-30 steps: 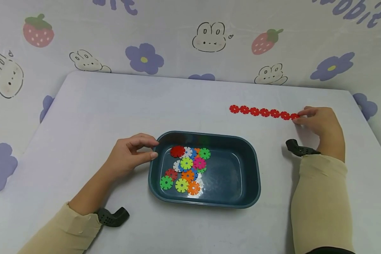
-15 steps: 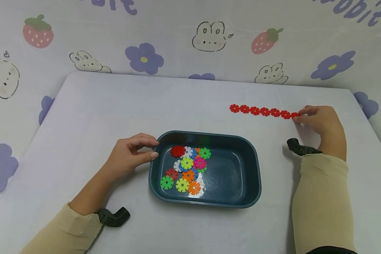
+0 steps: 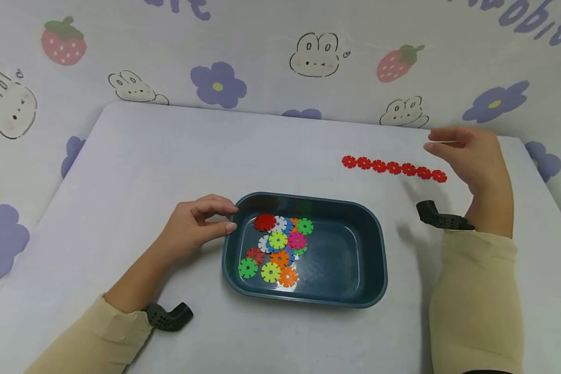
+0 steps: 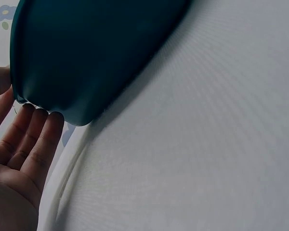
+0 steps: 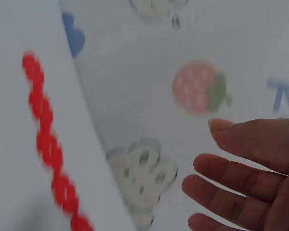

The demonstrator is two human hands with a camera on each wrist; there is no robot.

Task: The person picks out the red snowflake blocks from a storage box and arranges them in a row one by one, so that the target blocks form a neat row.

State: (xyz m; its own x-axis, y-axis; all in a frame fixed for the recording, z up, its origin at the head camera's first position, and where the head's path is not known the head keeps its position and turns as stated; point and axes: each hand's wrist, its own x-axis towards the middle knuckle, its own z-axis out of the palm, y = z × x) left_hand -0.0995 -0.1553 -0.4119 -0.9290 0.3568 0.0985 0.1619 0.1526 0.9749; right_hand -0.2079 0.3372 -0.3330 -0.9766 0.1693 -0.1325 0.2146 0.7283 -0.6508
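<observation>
A straight chain of several red notched plastic discs point(image 3: 393, 168) lies at the back right of the white table, its discs joined edge to edge. Above and beyond its right end my right hand point(image 3: 474, 156) is raised off the table, with nothing between thumb and fingers. In the right wrist view its fingers are loosely extended, away from the blurred red chain point(image 5: 49, 149). My left hand point(image 3: 198, 223) holds the left rim of a dark teal tray point(image 3: 371, 304) with thumb and fingertips. The left wrist view shows these fingertips point(image 4: 55, 118) right at the tray's edge.
Loose notched discs in green, yellow, orange, pink, white, blue and red point(image 3: 278, 240) are piled in the left half of the tray. Behind the table's back edge hangs a cloth point(image 3: 262, 47) printed with rabbits, flowers and strawberries.
My right hand has let go of the red chain's right end and lifted up and back. The chain stays on the table. My left hand stays at the tray's rim.
</observation>
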